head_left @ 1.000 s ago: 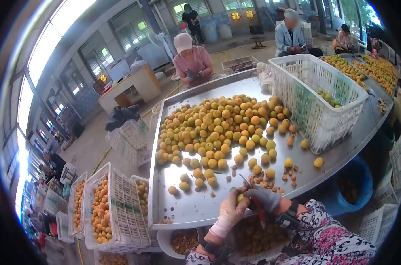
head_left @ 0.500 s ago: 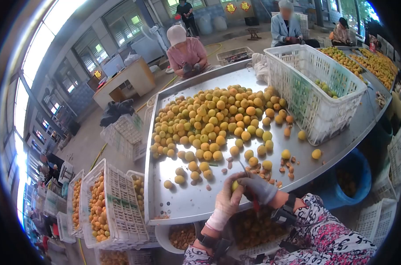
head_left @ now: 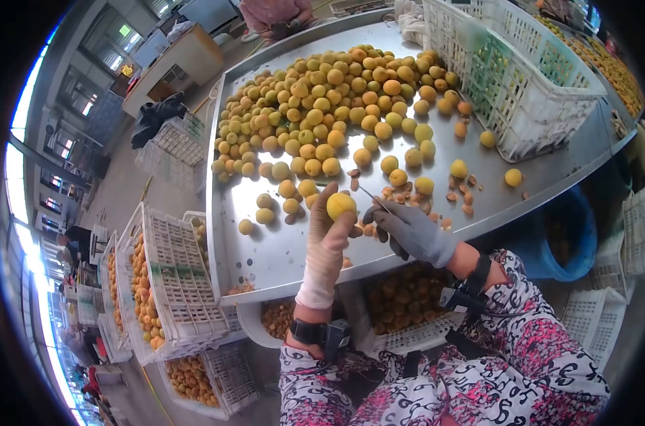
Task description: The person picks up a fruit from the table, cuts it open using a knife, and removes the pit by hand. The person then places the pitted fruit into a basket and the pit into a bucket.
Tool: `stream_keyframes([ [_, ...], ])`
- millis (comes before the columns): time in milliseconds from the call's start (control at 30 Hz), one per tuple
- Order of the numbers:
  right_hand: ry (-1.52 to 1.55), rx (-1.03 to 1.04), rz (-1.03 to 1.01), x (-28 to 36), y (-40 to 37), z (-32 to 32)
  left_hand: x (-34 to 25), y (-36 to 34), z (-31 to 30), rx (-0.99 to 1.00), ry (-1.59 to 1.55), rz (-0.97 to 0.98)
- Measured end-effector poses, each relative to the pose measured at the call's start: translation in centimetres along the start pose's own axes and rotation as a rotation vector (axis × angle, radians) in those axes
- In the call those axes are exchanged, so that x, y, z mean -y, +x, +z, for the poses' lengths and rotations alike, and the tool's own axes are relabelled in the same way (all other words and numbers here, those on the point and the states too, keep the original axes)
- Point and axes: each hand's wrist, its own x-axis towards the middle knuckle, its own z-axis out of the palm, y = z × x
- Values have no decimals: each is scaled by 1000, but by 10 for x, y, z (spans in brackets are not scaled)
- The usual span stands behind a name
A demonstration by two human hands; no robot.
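My left hand (head_left: 324, 238), in a light stained glove, is closed around a yellow apricot (head_left: 342, 206) above the near edge of the metal table (head_left: 294, 259). Just to its right, my right hand (head_left: 418, 233) wears a grey glove and grips a thin metal pick (head_left: 374, 198); its handle is hidden in the fingers. The pick's tip points up and left, apart from the held apricot. A big heap of yellow-orange apricots (head_left: 315, 106) covers the middle of the table. Brown pits (head_left: 400, 193) lie scattered beyond my right hand.
A white plastic crate (head_left: 514, 85) stands on the table's right side. Below the near edge are a crate of apricot pieces (head_left: 404, 302) and a white bucket (head_left: 251, 323). A blue tub (head_left: 582, 234) sits at right, stacked fruit crates (head_left: 184, 277) at left. Another person (head_left: 276, 14) is across the table.
My view has tipped downward. My hands have drawn apart and moved up over the table; the apricot now shows more fully in my left hand and the pick is clear of it.
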Motion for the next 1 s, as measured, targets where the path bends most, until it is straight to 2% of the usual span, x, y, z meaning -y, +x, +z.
stream_keyframes([
  [67,166,26,253,13,0,-4,4,1,1,12,2,15],
  [133,225,10,298,11,3,-7,7,1,1,12,3,42],
  [233,603,-38,526,7,5,-9,8,-3,6,24,-50,19],
  [267,602,-27,527,4,7,-7,10,-3,6,36,-59,17],
  [333,766,-171,586,-2,9,-5,18,-1,8,75,-200,27],
  [400,809,-183,519,-12,13,-14,17,-1,5,108,-271,-10],
  [467,979,-305,386,-30,23,-19,18,-1,4,143,-340,-47],
  [500,1022,-397,427,-34,25,-20,19,-2,4,133,-364,-87],
  [533,1022,-399,425,-39,25,-17,21,-1,4,122,-390,-125],
  [600,1090,-174,421,-42,19,-8,28,3,2,121,-348,-128],
  [667,1060,-180,491,-23,12,-4,31,4,-1,116,-307,-137],
  [733,836,-334,337,11,6,-2,31,7,-5,126,-364,-79],
  [800,844,-298,325,-6,8,-11,29,6,-8,139,-344,-54],
  [867,825,-248,526,-19,13,-12,23,6,-6,116,-322,-47],
  [900,642,-249,519,-22,12,-5,19,6,-3,120,-320,-50],
  [933,645,-253,523,-24,12,-2,15,3,-1,77,-251,-43],
  [1000,370,-203,338,-14,8,2,14,1,-1,30,-182,-38],
])
